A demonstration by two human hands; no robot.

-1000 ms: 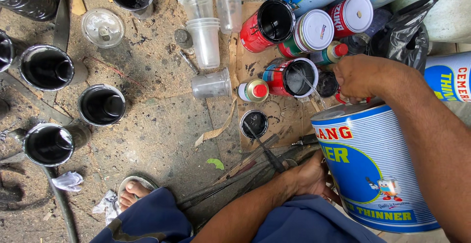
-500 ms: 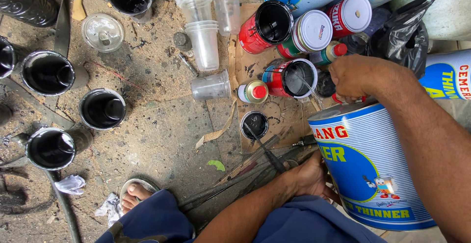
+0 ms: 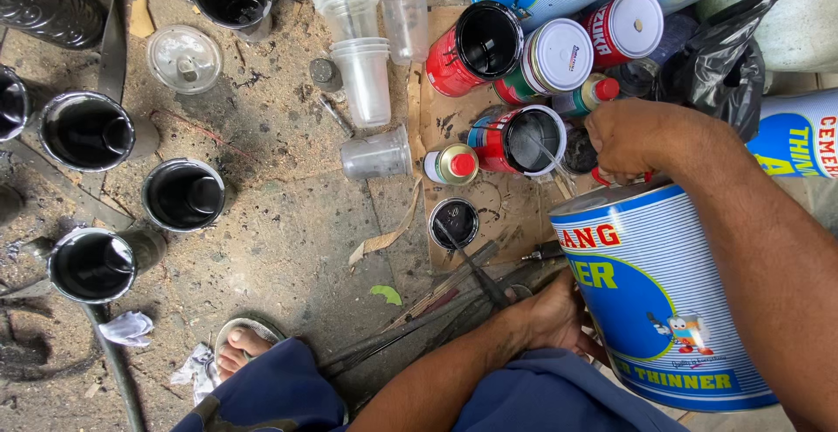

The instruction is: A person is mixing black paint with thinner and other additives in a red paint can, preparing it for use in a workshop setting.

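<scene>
Gripped low on its side by the left hand (image 3: 554, 318) and capped at its upper rim by the right hand (image 3: 633, 140), a large blue-and-white striped metal drum (image 3: 663, 301) is seen tipped at 4 o'clock in the head view; the left fingers are wrapped against the drum's wall, while the right fingers are curled over something red at the drum's top, and what exactly is pinched there cannot be told. Just beyond the rim, at 12 o'clock from the drum, an open red tin (image 3: 517, 140) with a glossy grey inside is set on a stained sheet of brown cardboard (image 3: 454, 122), a thin stick resting in it. Beside that tin, at its 9 o'clock, a small brass-coloured bottle with a red cap (image 3: 451, 164) lies on its side. A small round tin of black paint (image 3: 455, 222) sits at 6 o'clock from the bottle, with dark sticks laid across it. Stacked clear plastic cups (image 3: 362, 78) stand at 11 o'clock, one toppled cup (image 3: 377, 154) below them. Four black-coated cylinders (image 3: 182, 195), wet and shiny inside, are ranged at 9 o'clock over gritty, sawdust-strewn concrete (image 3: 279, 249). A crumpled black plastic bag (image 3: 716, 61) is bunched at 1 o'clock behind the right wrist. A bare toe in a sandal (image 3: 244, 340) shows at 7 o'clock, above blue trouser cloth.
</scene>
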